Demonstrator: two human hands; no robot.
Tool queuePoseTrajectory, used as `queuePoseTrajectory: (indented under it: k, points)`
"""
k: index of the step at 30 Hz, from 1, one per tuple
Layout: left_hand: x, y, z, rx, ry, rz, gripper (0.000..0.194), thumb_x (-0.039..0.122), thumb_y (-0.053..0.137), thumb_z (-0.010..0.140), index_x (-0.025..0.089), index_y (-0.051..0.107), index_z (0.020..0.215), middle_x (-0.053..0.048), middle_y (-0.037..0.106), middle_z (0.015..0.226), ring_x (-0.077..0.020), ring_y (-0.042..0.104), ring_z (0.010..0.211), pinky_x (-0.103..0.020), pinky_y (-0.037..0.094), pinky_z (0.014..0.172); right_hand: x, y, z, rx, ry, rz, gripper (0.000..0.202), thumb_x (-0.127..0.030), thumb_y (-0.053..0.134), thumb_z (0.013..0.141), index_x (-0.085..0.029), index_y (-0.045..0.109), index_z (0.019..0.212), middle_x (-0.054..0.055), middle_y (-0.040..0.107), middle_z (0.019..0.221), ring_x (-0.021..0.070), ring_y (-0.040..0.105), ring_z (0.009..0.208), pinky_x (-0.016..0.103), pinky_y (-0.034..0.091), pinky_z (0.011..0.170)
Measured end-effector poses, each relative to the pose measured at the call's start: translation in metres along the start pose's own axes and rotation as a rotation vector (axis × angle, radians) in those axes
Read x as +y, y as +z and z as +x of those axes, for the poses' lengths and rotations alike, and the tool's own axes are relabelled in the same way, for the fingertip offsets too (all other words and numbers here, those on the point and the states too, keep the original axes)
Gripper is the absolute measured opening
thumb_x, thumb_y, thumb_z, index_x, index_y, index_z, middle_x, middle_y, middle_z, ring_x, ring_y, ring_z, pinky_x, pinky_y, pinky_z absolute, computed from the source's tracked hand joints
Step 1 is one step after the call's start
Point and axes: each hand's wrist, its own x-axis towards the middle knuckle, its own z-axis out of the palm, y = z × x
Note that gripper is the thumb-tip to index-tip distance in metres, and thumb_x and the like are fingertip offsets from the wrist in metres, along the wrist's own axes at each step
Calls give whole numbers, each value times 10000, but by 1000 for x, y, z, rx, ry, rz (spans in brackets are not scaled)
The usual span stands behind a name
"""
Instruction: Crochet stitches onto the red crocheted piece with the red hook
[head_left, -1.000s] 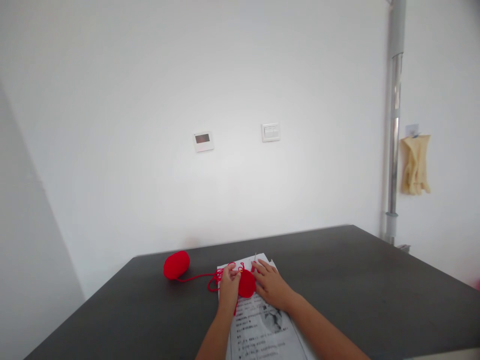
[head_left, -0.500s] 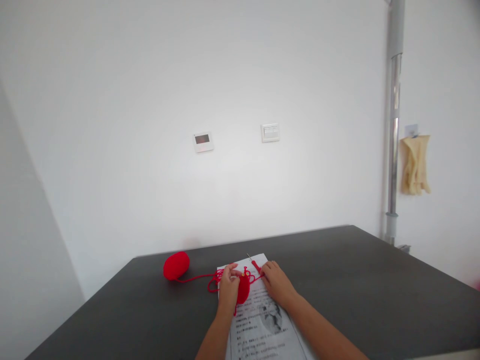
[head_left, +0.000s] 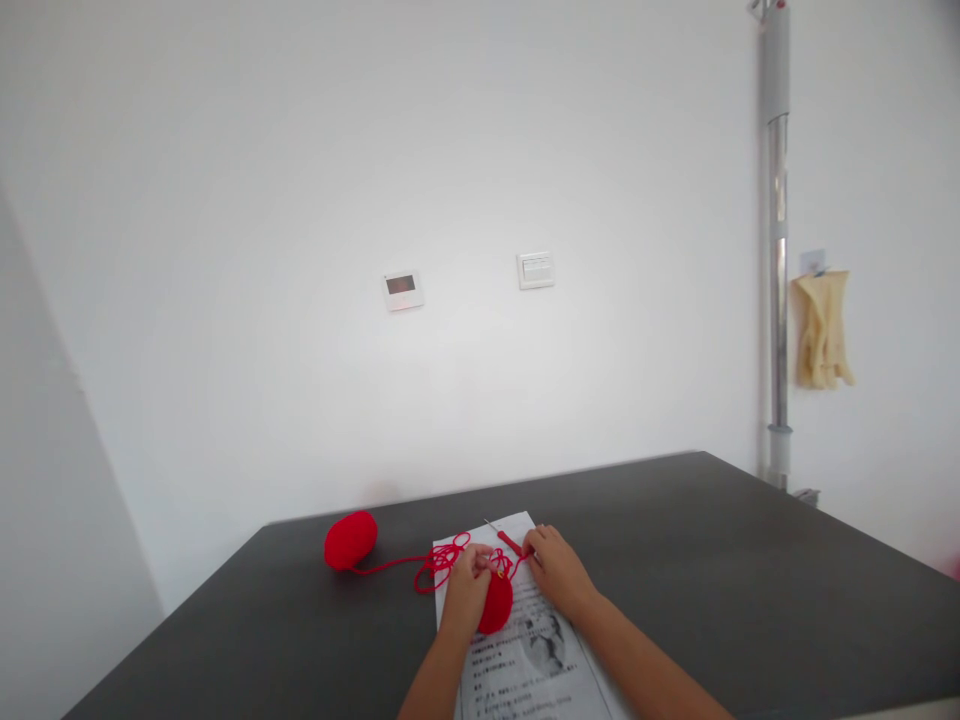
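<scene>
My left hand [head_left: 469,590] is closed, pinching the upper edge of a round red crochet piece [head_left: 495,604] over the printed sheets. A tiny yellow object [head_left: 500,574], perhaps a stitch marker, sits on that edge near the fingertips. My right hand [head_left: 556,567] has its fingers closed at the handle end of a crochet hook [head_left: 508,542] with a red grip. The hook's metal tip points up and to the left. Loose red yarn [head_left: 447,556] lies in loops left of the piece, and a strand runs between the piece and my right fingers.
A red yarn ball [head_left: 351,541] rests at the left on the dark table [head_left: 697,570], its strand leading to the loops. Printed paper [head_left: 517,675] lies beneath my hands. Behind stands a white wall with a switch [head_left: 535,270], a pipe [head_left: 778,300] and hanging yellow gloves [head_left: 822,330].
The crochet piece has turned to face up more and moved slightly toward me and right with my left hand. The hook has tilted a little more leftward. The camera view has shifted slightly.
</scene>
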Motion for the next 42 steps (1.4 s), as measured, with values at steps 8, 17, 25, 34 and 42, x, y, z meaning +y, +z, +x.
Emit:
queuePoseTrajectory:
  k: [8,17,25,34,42]
  points:
    - [4,0,-1,-34,30,24,291,314,576,914,156,593,1158,-87,631,1157,-218,637,974,-429,542,832,-1,-1,0,13,-20,119,232,-294,569,946,-157,603,1130,73,636,1134,197,644,956,399,549,824]
    - [6,-1,-3,-42,32,32,286,313,574,916,158,595,1154,-87,632,1156,-216,637,973,-427,541,833,-2,2,-1,-20,-260,307,207,-280,559,954,-160,619,1111,68,652,1118,193,651,965,405,544,850]
    - [4,-1,0,-29,16,22,291,311,578,913,158,592,1160,-88,626,1169,-223,632,990,-435,537,842,6,5,1,29,-212,235,237,-285,586,935,-157,610,1133,81,618,1199,236,606,1084,467,499,924]
    - [4,-2,1,-19,5,-32,292,311,577,914,158,590,1162,-88,628,1164,-221,635,981,-431,540,836,6,8,3,-37,-130,150,258,-292,584,937,-154,596,1154,80,621,1182,224,627,1030,441,527,877]
    - [0,-1,3,4,1,-85,288,303,582,911,157,591,1159,-87,628,1162,-219,635,978,-428,542,832,8,5,4,-53,-58,99,265,-293,583,937,-156,591,1164,82,616,1188,223,627,1027,437,530,871]
